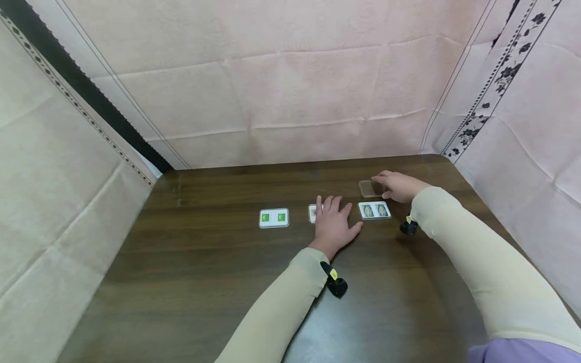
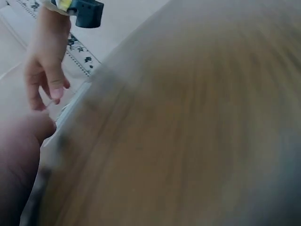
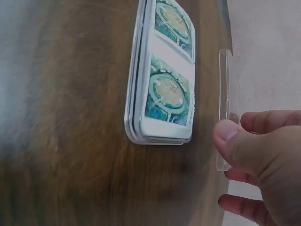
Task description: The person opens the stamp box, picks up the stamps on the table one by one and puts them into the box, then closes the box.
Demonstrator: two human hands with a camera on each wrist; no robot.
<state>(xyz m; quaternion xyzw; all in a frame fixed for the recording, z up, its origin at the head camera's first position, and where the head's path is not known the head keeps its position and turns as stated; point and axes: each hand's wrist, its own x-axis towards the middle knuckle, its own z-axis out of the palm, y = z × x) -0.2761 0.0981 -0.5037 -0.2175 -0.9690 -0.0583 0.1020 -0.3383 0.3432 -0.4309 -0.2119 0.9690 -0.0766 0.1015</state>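
Note:
My right hand point(image 1: 399, 187) pinches a clear plastic lid point(image 3: 223, 89) by its edge between thumb and fingers. The lid point(image 1: 366, 189) is just beyond a stack of white cards point(image 1: 374, 210) with two oval teal-green pictures, seated in a clear case. In the right wrist view the stack point(image 3: 168, 89) shows layered edges. My left hand point(image 1: 333, 224) lies with fingers spread, overlapping a white card point(image 1: 311, 214) whose picture is mostly hidden. Part of the left hand point(image 2: 19, 155) shows blurred in its wrist view.
To the left, a white card with two green squares point(image 1: 274, 218) lies flat on the dark wooden table point(image 1: 195, 282). Pale cloth point(image 1: 290, 91) hangs behind the table and on both sides. Both wrists carry small black cameras point(image 1: 337, 286).

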